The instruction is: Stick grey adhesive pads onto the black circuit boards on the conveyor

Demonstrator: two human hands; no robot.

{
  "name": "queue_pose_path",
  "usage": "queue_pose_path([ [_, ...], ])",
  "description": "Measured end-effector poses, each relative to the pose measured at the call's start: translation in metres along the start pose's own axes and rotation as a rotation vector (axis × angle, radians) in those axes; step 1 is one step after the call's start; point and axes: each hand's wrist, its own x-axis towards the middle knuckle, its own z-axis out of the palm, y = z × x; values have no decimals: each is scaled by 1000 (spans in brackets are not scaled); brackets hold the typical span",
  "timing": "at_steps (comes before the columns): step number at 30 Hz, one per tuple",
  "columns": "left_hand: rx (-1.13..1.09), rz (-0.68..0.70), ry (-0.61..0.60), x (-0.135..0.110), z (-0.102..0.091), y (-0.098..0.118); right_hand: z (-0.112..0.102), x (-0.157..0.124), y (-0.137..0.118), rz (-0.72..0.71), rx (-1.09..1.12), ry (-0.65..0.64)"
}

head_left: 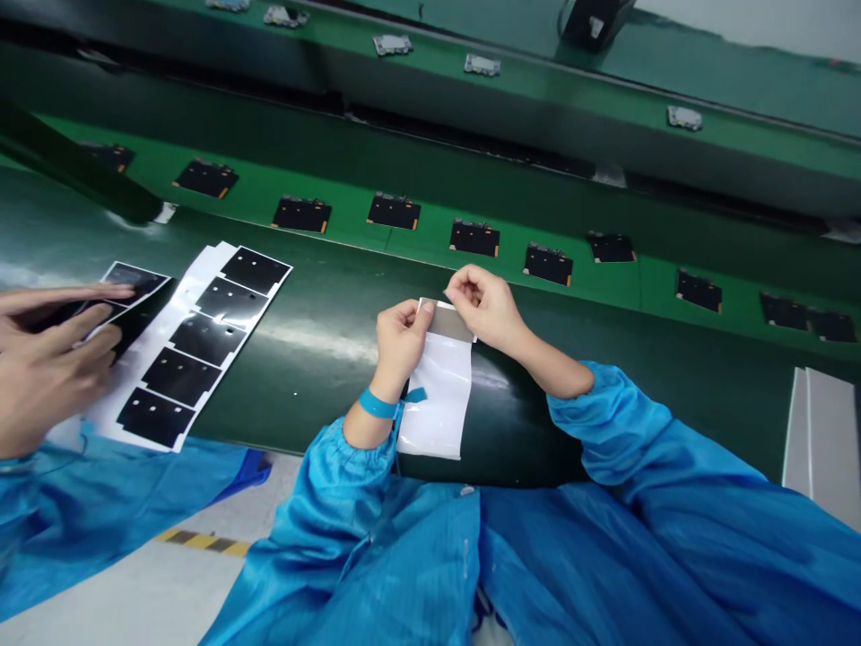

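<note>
A dark green desk (316, 354) fills the middle of the view. Behind it runs a lighter green belt (430, 193) carrying a row of black parts (394, 212) spaced well apart. On the desk's left side lies a long white sheet (180, 303) with a column of black patches stuck on it. A co-worker's hand (47, 377) in a blue sleeve reaches over its near end, fingers spread flat, another dark patch beneath them.

At the desk's near edge the person holds a white strip (436, 395) up between both hands, so that it hangs down over the edge. The left hand (400, 336) has its fingers closed on the strip's upper left corner. The right hand (484, 305) is just beside it, fingers pinched shut on the top edge of a grey patch (449, 321) that sits at the strip's upper end. Both arms wear blue sleeves, and a blue wristband (377, 405) circles the left wrist, touching the strip's left edge.
</note>
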Motion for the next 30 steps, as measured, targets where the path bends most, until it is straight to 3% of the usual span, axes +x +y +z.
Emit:
queue_pose_path([
  [3,-5,-14,-11,-1,0,-1,0,1,-1,33,45,-6],
  [10,-15,-6,-7,1,0,-3,12,-7,-1,-290,-280,-42],
  [14,-16,5,-7,2,1,-1,19,-16,-2,-392,-397,-36],
  [16,-5,11,-8,2,1,-1,20,-17,-2,-359,-293,-18],
  [18,14,11,-3,2,1,-1,19,-10,4,-233,-106,9],
  [21,40,17,9,2,2,-2,13,25,23,-32,124,32],
  [23,50,32,1,1,2,-2,9,61,40,24,162,29],
  [27,50,49,-23,1,2,-3,11,131,55,57,48,-43],
  [30,36,54,-25,1,1,-3,21,159,51,49,-59,-130],
])
